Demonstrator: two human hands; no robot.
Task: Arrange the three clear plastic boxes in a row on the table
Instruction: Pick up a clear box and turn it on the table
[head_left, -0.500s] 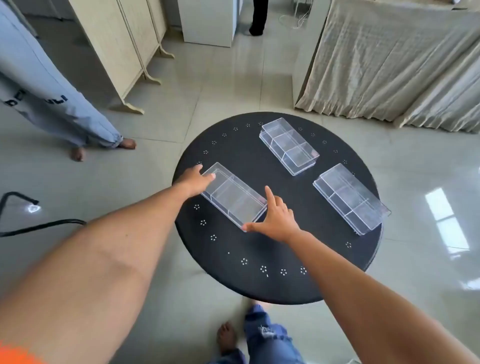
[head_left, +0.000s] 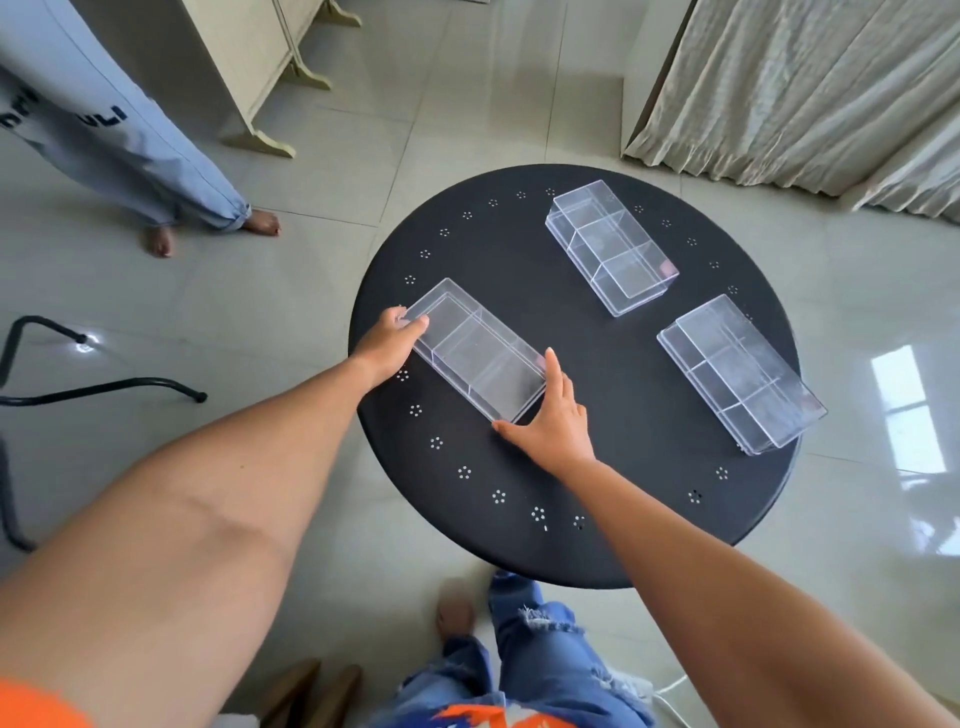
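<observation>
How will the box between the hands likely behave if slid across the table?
Probably stiff: the box shows straight edges with the left hand and right hand at opposite ends. Likely light, being empty clear plastic. Low and flat, so unlikely to tip.

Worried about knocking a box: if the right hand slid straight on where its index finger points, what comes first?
Probably bare table: the right hand rests against the near box, and its line seems to pass left of the far box.
</observation>
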